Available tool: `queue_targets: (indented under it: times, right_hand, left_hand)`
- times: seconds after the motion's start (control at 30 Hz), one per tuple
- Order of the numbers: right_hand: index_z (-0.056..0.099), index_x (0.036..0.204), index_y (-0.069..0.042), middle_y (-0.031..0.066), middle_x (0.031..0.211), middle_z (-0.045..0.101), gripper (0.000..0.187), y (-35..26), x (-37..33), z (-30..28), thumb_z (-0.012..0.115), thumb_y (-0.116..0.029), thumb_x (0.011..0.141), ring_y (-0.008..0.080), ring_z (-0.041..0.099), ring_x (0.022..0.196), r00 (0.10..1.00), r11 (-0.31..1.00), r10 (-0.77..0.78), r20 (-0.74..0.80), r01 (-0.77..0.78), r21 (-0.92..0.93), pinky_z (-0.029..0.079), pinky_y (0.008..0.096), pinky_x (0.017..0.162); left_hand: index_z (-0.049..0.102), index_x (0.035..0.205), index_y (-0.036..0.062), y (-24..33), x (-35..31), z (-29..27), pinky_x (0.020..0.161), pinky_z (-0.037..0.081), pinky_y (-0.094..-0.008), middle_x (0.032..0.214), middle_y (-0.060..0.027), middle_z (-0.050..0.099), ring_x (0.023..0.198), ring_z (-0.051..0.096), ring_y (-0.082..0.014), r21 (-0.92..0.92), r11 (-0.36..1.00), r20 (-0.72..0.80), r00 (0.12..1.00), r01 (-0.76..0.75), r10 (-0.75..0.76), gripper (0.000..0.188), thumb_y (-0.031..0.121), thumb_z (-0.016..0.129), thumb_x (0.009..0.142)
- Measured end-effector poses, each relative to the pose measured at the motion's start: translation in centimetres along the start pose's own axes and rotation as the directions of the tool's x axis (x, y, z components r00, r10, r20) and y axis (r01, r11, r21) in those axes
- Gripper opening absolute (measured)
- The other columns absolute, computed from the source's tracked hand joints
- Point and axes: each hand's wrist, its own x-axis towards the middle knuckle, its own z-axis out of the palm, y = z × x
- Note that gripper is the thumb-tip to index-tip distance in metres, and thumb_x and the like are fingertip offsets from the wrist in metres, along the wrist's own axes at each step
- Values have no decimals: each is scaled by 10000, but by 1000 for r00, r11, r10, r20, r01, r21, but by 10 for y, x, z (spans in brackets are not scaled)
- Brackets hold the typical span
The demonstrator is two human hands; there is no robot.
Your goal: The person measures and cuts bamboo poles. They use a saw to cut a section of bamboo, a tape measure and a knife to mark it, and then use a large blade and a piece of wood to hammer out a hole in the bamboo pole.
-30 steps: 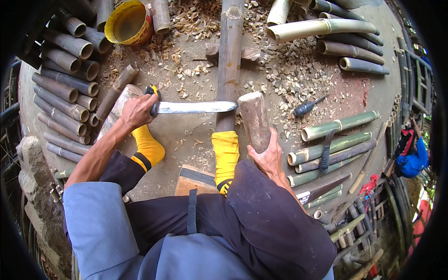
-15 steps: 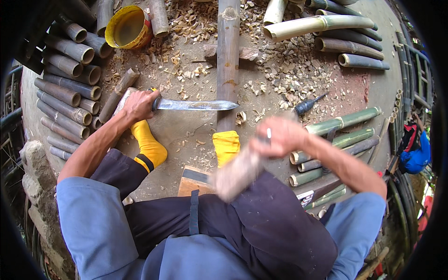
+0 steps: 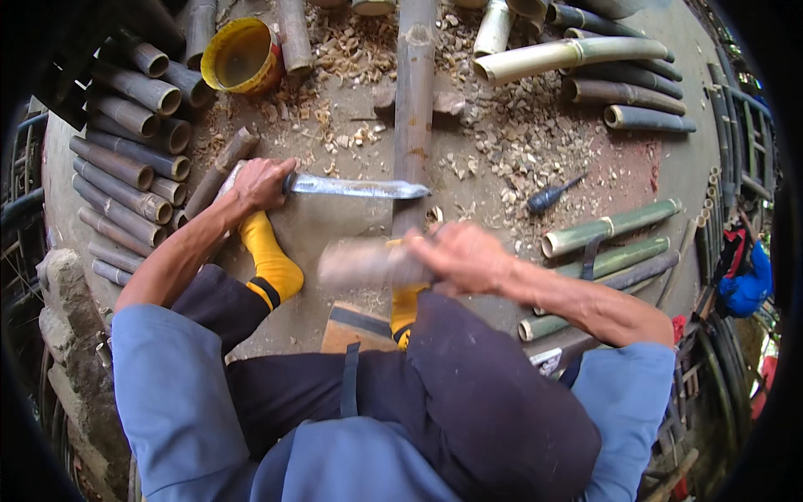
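Note:
My left hand (image 3: pixel 263 182) is closed round the dark handle of a large knife (image 3: pixel 355 186). Its long steel blade points right, and the tip end lies across a brown bamboo pole (image 3: pixel 414 109) that runs away from me. My right hand (image 3: pixel 464 258) grips a thick, pale wooden mallet (image 3: pixel 360 265). Smeared by motion, the mallet's head extends left, nearer to me than the blade and apart from it in the picture. A foot in a yellow sock (image 3: pixel 405 308) is partly hidden beneath the mallet and my right hand.
Cut bamboo tubes (image 3: pixel 125 163) are stacked at left, with green ones (image 3: pixel 611 226) at right. A yellow bucket of liquid (image 3: pixel 242 57) stands far left. Wood chips (image 3: pixel 535 125) litter the ground around a dark-handled pointed tool (image 3: pixel 548 199). A wooden block (image 3: pixel 355 326) lies between my legs.
The mallet has swung up and left, from slanting toward my lap to lying nearly level. My right hand has moved slightly left. My left hand still grips the knife across the pole.

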Motion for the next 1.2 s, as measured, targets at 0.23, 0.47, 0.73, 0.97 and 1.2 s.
queue_targets:
  times: [0.23,0.47,0.73,0.97,1.2]
  right_hand:
    - [450,1173,-74,162,875,599,443,44,0,13,628,-197,787,291,599,712,995,989,-48,-86,60,134,521,405,590]
    - [488,1041,-40,141,607,559,396,53,3,32,645,-269,759,276,632,628,955,945,-200,-221,248,215,488,379,445]
    - [492,1155,-172,132,860,612,303,23,2,28,523,-171,853,313,628,738,910,915,-271,-314,345,211,544,363,584]
    - [413,1207,-66,148,791,589,598,25,3,-14,701,-184,696,296,640,730,986,994,-112,-121,114,7,526,379,584]
    - [389,1251,-24,197,954,596,798,81,1,-11,785,-330,628,320,597,870,968,959,249,28,-242,-149,479,436,718]
  left_hand:
    - [526,937,105,-8,19,-5,649,488,-465,805,-139,625,758,616,-364,72,997,24,999,19,-21,472,220,776,554]
    - [528,881,86,-5,22,-5,638,492,-470,794,-158,621,736,614,-378,17,999,-50,998,-43,44,401,198,734,555]
    - [503,821,74,-4,28,-16,631,484,-463,785,-137,600,741,607,-363,5,997,-66,994,-82,82,360,180,735,566]
    - [514,833,72,0,23,-7,618,489,-457,783,-140,602,730,606,-364,28,999,-34,999,-24,24,382,187,739,547]
    - [522,841,72,-4,29,-16,634,492,-451,747,-146,614,732,613,-360,1,999,-78,996,-50,50,406,205,746,529]
